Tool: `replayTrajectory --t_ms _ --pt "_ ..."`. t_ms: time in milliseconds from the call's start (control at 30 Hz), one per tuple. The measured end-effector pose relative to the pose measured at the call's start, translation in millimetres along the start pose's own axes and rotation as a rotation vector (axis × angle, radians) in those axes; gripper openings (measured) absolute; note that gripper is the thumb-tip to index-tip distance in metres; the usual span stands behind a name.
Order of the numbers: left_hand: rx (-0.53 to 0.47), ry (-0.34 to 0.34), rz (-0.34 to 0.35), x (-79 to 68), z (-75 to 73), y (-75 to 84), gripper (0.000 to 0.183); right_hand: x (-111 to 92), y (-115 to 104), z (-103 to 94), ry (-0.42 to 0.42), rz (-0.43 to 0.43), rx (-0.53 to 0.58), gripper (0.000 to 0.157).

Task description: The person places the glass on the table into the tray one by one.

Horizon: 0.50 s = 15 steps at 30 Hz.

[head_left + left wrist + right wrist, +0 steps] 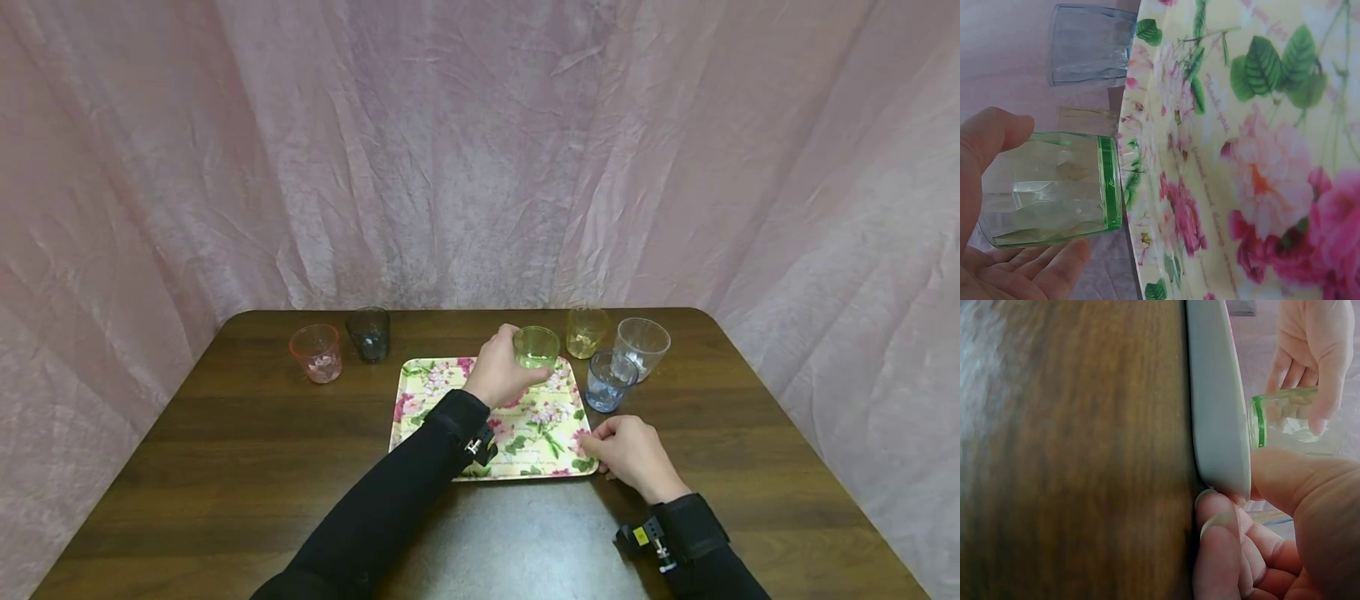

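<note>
My left hand (498, 372) grips a green glass (536, 345) upright over the far right part of a floral tray (536, 437). In the left wrist view the thumb lies on one side of the glass (1047, 190) and the fingers on the other, its thick green base close to the tray's surface. At the tray's near right corner, my right hand (632, 454) pinches the rim. The right wrist view shows its thumb over the tray's pale side wall (1219, 406) and fingertips (1219, 540) underneath.
Right of the tray stand a blue glass (607, 387), a clear glass (647, 340) and a yellow glass (585, 333). To its left are a pink-red glass (318, 360) and a dark grey glass (369, 337). A pink curtain (480, 167) hangs behind the wooden table (247, 467).
</note>
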<state>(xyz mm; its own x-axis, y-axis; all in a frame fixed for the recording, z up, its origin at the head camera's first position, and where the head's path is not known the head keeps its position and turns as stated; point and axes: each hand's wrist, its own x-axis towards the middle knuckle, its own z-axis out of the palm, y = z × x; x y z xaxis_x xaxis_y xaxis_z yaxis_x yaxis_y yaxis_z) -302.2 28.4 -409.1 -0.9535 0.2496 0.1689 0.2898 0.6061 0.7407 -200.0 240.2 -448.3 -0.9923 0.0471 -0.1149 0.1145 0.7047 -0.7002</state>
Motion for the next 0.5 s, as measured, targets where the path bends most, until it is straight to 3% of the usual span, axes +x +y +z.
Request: replayTrajectory --t_ms 500 --pt "-0.017 -0.021 -0.038 4.1 8.3 -9.4 0.076 -1.3 -0.4 2.2 0.013 0.009 -0.002 0.025"
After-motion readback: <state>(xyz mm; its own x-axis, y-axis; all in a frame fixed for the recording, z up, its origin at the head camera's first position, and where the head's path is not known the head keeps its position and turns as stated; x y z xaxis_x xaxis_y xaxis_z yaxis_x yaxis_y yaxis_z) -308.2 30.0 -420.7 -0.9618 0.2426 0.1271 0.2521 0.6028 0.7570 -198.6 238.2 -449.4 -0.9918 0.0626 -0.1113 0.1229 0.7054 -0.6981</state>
